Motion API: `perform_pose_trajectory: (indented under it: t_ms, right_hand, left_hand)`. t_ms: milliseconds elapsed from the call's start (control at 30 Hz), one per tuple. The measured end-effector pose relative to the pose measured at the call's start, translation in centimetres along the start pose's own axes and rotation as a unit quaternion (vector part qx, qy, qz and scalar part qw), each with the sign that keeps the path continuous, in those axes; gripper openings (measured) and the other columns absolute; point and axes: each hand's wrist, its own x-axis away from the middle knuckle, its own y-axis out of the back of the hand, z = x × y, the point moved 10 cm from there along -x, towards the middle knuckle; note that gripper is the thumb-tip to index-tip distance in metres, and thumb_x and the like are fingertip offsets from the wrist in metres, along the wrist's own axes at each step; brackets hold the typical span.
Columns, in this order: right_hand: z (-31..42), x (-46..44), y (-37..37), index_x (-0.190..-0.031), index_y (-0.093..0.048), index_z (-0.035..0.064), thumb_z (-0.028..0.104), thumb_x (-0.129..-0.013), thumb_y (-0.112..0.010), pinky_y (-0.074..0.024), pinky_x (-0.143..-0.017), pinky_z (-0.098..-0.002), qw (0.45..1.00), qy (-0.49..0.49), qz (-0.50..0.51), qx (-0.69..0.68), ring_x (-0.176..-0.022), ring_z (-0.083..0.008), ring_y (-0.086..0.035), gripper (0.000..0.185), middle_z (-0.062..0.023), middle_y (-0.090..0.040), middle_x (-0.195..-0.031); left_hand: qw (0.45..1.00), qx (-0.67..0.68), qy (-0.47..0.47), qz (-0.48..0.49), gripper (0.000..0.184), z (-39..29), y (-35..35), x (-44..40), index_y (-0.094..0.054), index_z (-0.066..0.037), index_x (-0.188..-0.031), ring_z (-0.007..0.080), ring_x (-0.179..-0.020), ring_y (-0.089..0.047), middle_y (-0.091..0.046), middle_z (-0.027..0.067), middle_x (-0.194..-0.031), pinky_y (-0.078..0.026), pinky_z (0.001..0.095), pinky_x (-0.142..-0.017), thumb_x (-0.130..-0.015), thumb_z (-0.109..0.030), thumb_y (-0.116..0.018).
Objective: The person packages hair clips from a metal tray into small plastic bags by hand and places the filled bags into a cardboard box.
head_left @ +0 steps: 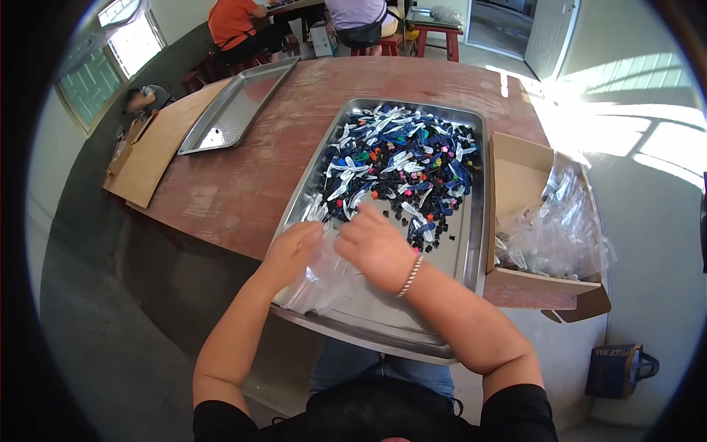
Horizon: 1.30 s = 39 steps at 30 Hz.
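In front of me a metal tray (471, 258) holds a heap of small hair clips (398, 158), mostly white, dark blue and black, with small flower-shaped pieces in pink, orange and yellow among them. My left hand (293, 249) is closed on a clear plastic bag (320, 283) that hangs over the tray's near left part. Beside it, a little to the right, my right hand (377, 247) has its fingers curled together at the near edge of the heap. What those fingers hold, if anything, is hidden. A twisted bracelet (411, 275) circles the right wrist.
Right of the tray stands an open cardboard box (508, 169) with filled clear bags (552, 228). A second metal tray (236, 110) and a wooden board (173, 140) lie at the left. People sit at the back; a dark bag (613, 372) stands on the floor.
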Motion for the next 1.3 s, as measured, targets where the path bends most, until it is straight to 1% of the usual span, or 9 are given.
perform_pose_trajectory:
  t_ms: [67, 133, 167, 367, 500, 700, 800, 1067, 1300]
  right_hand:
    - [-1.1, 0.0, 3.3, -0.079, -0.057, 0.0094, 0.009, -0.073, -0.059, -0.0395, -0.105, -0.0466, 0.997, -0.01, -0.081, 0.018, -0.089, -0.0231, -0.056, 0.007, -0.0043, -0.053, -0.081]
    - [-1.7, 0.1, 4.5, -0.08, -0.057, 0.0093, 0.007, -0.071, -0.06, -0.0408, -0.103, -0.0475, 0.996, -0.003, -0.083, 0.03, -0.089, -0.023, -0.056, 0.01, -0.004, -0.056, -0.085]
    - [-2.3, 0.3, 5.3, -0.08, -0.058, 0.0093, 0.006, -0.071, -0.06, -0.0413, -0.103, -0.0479, 0.994, -0.014, -0.099, 0.042, -0.088, -0.0231, -0.057, 0.01, -0.004, -0.058, -0.088]
    - [-8.1, 2.3, 6.7, -0.088, -0.062, 0.0049, -0.013, -0.067, -0.057, -0.0438, -0.092, -0.049, 0.972, -0.163, -0.167, 0.011, -0.092, -0.0312, -0.06, 0.028, -0.0092, -0.065, -0.095]
    - [-10.1, 3.0, 6.3, -0.098, -0.063, 0.0032, -0.014, -0.067, -0.054, -0.0464, -0.093, -0.0424, 0.961, -0.204, -0.182, -0.04, -0.101, -0.0335, -0.06, 0.037, -0.012, -0.066, -0.102]
    - [-11.2, 3.6, 6.3, -0.11, -0.064, 0.0039, -0.004, -0.074, -0.068, -0.0489, -0.089, -0.0367, 0.916, -0.293, -0.244, -0.123, -0.101, -0.0287, -0.062, 0.037, -0.0114, -0.066, -0.101]
    - [-11.6, 3.1, 4.3, -0.103, -0.066, 0.0047, 0.004, -0.072, -0.077, -0.0509, -0.078, -0.0343, 0.94, -0.28, -0.136, -0.14, -0.082, -0.0238, -0.063, 0.033, -0.008, -0.066, -0.085]
    - [-11.5, 3.2, 3.2, -0.083, -0.061, 0.0054, 0.008, -0.083, -0.066, -0.0498, -0.073, -0.0424, 0.918, -0.348, -0.067, -0.175, -0.077, -0.0333, -0.062, 0.006, -0.0106, -0.065, -0.078]
    - [-10.2, 2.6, 3.0, -0.095, -0.067, 0.0051, 0.012, -0.086, -0.066, -0.0509, -0.084, -0.0436, 0.94, -0.29, -0.075, -0.161, -0.081, -0.0322, -0.065, 0.011, -0.0109, -0.069, -0.087]
  left_hand:
    - [0.978, 0.174, 0.118, -0.005, 0.031, 1.6, 0.1, -1.7, -0.062, 0.003, -0.117, 0.0241, -0.112, -0.061, -0.066, 0.0119, -0.117, -0.047, 0.0369, -0.098, -0.099, -0.021, -0.054]
    - [0.821, 0.52, 0.186, 0.143, 0.033, 0.6, -3.6, -3.2, -0.063, 0.004, -0.116, 0.0187, -0.105, -0.065, -0.068, 0.0094, -0.114, -0.05, 0.0352, -0.094, -0.099, -0.023, -0.055]
    - [0.81, 0.524, 0.176, 0.197, 0.026, -1.2, -4.2, -3.8, -0.066, 0.004, -0.11, 0.0185, -0.099, -0.067, -0.069, 0.0124, -0.109, -0.053, 0.0346, -0.089, -0.096, -0.016, -0.059]
    - [0.912, 0.365, 0.124, 0.142, 0.018, -2.2, -5.3, -8.6, -0.069, 0.007, -0.101, 0.0164, -0.088, -0.07, -0.072, 0.0138, -0.094, -0.054, 0.029, -0.084, -0.09, -0.007, -0.065]
    - [0.911, 0.388, 0.121, 0.073, 0.014, -1.6, -5.5, -9.4, -0.072, 0.004, -0.096, 0.0111, -0.081, -0.068, -0.074, 0.0089, -0.091, -0.052, 0.0233, -0.075, -0.088, -0.006, -0.068]
    - [0.943, 0.312, 0.098, 0.065, 0.012, -0.7, -5.5, -9.1, -0.073, 0.003, -0.095, 0.0091, -0.078, -0.066, -0.073, 0.0064, -0.085, -0.052, 0.0226, -0.072, -0.087, -0.005, -0.069]
    - [0.963, 0.237, 0.087, 0.097, 0.012, -1.3, -5.9, -8.9, -0.074, 0.001, -0.096, 0.0041, -0.073, -0.061, -0.072, 0.0025, -0.083, -0.048, 0.02, -0.065, -0.087, -0.006, -0.071]
    - [0.97, 0.214, 0.015, 0.117, 0.015, -2.2, -5.7, -8.6, -0.073, 0.0, -0.097, 0.0088, -0.075, -0.064, -0.073, 0.0052, -0.085, -0.05, 0.0254, -0.069, -0.084, -0.006, -0.071]
    - [0.983, 0.153, 0.038, 0.092, 0.014, -1.7, -4.9, -8.5, -0.074, -0.002, -0.096, 0.0123, -0.071, -0.066, -0.073, 0.0091, -0.082, -0.052, 0.0269, -0.067, -0.084, -0.007, -0.068]
